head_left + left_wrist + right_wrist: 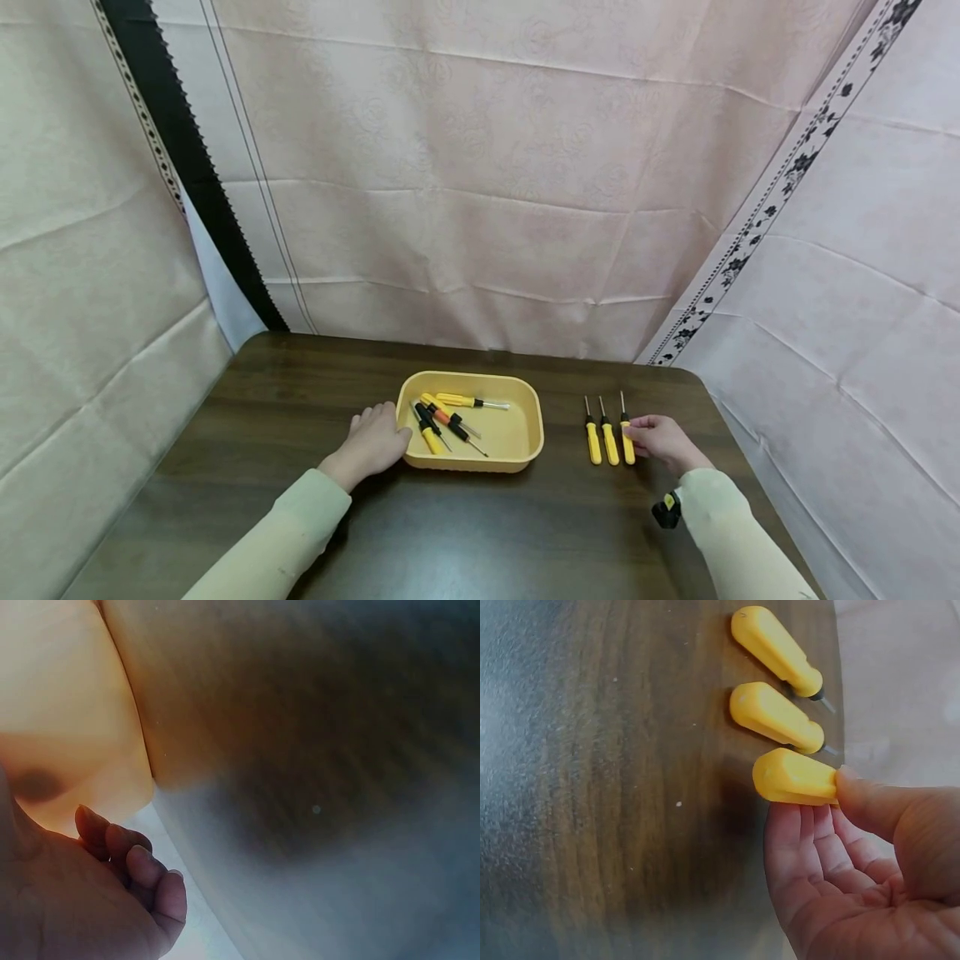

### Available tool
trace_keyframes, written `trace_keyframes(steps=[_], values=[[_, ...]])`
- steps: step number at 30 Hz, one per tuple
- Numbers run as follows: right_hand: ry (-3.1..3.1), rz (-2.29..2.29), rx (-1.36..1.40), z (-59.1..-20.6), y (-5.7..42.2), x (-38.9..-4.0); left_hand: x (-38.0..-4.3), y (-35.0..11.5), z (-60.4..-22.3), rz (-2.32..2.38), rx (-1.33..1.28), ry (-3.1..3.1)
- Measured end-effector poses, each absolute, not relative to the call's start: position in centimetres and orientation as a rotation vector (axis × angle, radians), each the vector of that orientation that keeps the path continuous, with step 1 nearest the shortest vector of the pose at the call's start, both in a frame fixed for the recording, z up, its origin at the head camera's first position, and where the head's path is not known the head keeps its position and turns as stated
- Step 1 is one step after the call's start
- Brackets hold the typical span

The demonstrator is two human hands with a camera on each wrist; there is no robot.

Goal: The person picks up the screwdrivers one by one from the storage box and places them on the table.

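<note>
My left hand [372, 440] holds the left side of a yellow plastic tray [517, 461], its thumb over the rim. Curled fingers [166, 879] show beside the tray wall [124, 712] in the left wrist view. Several screwdrivers lie in the tray, among them one with a yellow handle [456, 401] and others with black or orange parts. To the right, my right hand [666, 442] pinches a yellow-handled screwdriver [795, 778] between thumb and fingers. Two matching ones, a middle screwdriver [776, 716] and a left screwdriver [593, 437], lie beside it in a row, tips pointing away from me.
Everything stands on a dark wooden table [480, 533] with rounded far corners. Pale cloth [480, 183] hangs behind the table and along both sides. A small black device [666, 510] sits at my right wrist.
</note>
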State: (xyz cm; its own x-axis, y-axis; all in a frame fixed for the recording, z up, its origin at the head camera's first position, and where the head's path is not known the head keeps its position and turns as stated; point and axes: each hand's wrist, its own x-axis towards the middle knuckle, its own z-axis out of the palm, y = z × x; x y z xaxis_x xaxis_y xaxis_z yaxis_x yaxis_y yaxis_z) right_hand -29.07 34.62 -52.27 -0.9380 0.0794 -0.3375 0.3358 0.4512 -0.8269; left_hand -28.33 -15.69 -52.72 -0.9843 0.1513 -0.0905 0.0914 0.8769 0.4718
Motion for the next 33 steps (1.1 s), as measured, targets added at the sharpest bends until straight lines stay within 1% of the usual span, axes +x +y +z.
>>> trace_keyframes(steps=[6,15,25,33], values=[[2.447,-1.492,0.394,-52.4,34.1,-28.9,-28.3,-15.6,-52.7,0.725,0.188,2.918],[2.544,-1.381,0.415,-52.3,33.2,-29.3,-28.4,-15.7,-52.8,0.747,0.19,2.921],[2.625,-1.284,0.438,-52.8,33.5,-29.8,-28.3,-15.7,-52.7,0.767,0.19,2.906],[2.614,-1.237,0.526,-52.6,33.4,-29.5,-28.4,-15.7,-52.8,0.771,0.19,2.902]])
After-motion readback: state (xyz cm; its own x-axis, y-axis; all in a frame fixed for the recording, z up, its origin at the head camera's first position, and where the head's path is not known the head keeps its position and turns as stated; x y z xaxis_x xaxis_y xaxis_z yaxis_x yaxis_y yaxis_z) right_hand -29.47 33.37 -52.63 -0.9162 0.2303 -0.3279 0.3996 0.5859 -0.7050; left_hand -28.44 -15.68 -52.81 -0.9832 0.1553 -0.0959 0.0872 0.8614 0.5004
